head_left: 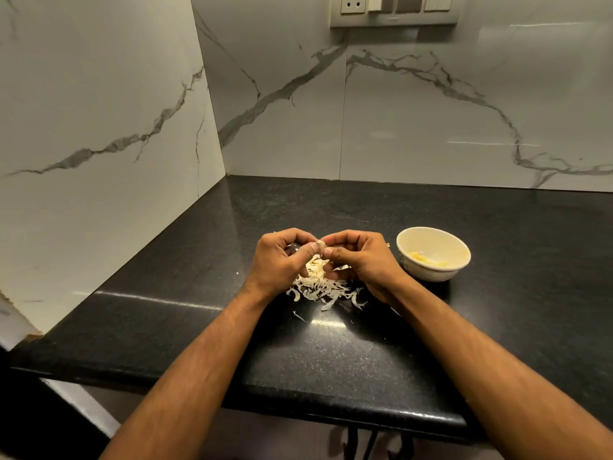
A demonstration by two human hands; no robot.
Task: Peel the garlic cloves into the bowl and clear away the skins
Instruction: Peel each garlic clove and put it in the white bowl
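Observation:
A small garlic clove (320, 244) is pinched between the fingertips of both hands above the black counter (331, 353). My left hand (280, 260) grips it from the left and my right hand (360, 260) from the right. Under the hands lies a pile of pale garlic skins (320, 288), partly hidden by the fingers. A white bowl (433, 253) stands to the right of my right hand, with a few yellowish peeled cloves (423, 258) at its bottom.
Marble-patterned walls close the counter at the left and back. A switch and socket panel (394, 9) is mounted on the back wall. A few stray skin flakes (298, 316) lie toward the counter's front edge.

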